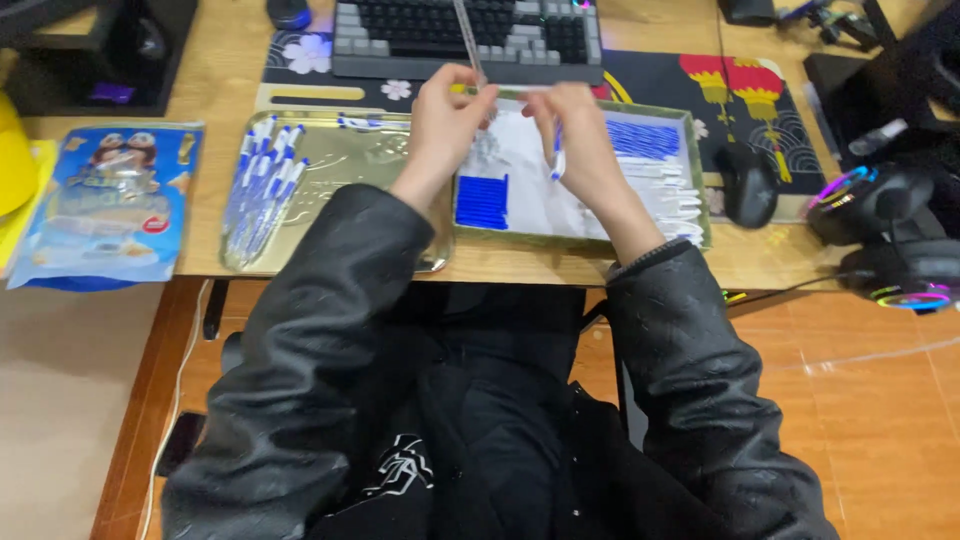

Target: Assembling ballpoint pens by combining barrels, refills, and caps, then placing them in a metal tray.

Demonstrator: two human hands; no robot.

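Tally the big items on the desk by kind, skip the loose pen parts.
Gold trays: 2
Keyboard: 1
Mouse: 1
Headset: 1
Blue snack bag: 1
Total: 6

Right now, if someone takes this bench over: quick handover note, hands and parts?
Left hand: pinching a thin clear pen barrel that angles up over the keyboard.
Right hand: holding a blue-and-white pen part, close to the left.
Parts: right tray has loose blue pieces, more blue ones and white pieces.
Done: assembled pens piled in the gold left tray.
Left: plenty of loose parts in the right tray; count unclear.
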